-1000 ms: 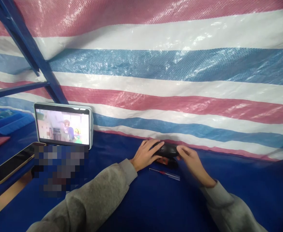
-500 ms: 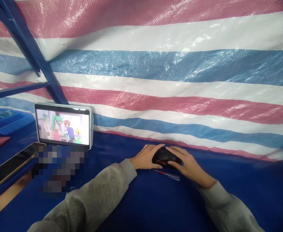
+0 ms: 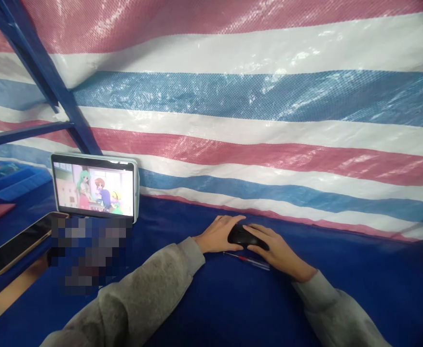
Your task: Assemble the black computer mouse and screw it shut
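While both hands cup it, left hand (image 3: pixel 220 233) and right hand (image 3: pixel 274 246) closed around the black mouse (image 3: pixel 240 235), it rests on the blue desk (image 3: pixel 211 299). Screwdriver (image 3: pixel 249 260) lies just beside; tablet (image 3: pixel 94 187) stands well left.

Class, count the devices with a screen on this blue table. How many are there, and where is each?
2: a tablet propped against the striped tarp, playing a cartoon, and a dark-screened phone at the left edge. Others may be hidden.
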The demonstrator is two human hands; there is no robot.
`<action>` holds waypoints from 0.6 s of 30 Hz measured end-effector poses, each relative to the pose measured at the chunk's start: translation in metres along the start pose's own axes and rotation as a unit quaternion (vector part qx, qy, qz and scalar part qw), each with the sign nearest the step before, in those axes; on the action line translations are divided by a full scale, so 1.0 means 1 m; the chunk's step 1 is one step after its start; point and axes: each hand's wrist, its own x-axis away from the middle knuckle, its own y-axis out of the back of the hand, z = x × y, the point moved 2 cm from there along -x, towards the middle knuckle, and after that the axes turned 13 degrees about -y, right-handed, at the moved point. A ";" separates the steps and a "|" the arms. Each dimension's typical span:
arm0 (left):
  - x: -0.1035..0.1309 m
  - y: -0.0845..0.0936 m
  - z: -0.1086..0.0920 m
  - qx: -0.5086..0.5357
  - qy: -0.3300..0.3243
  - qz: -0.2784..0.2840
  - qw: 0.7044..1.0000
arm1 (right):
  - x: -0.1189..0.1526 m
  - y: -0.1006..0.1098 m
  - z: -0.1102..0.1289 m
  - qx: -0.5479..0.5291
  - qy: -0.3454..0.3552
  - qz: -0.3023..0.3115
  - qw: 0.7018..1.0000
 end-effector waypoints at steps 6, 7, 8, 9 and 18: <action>0.000 -0.001 0.001 -0.018 -0.001 -0.002 1.000 | -0.001 0.004 0.004 0.029 0.012 -0.003 0.999; 0.000 -0.002 0.001 -0.019 -0.001 -0.002 1.000 | -0.001 0.004 0.005 0.033 0.011 -0.001 0.999; 0.000 -0.002 0.001 -0.019 -0.002 -0.002 1.000 | -0.001 0.004 0.005 0.035 0.008 0.001 0.999; 0.000 -0.002 0.001 -0.018 -0.003 -0.001 1.000 | 0.000 0.004 0.006 0.035 0.005 0.001 0.999; 0.001 -0.002 0.001 -0.014 -0.018 -0.001 1.000 | 0.000 0.004 0.013 0.024 -0.001 0.010 1.000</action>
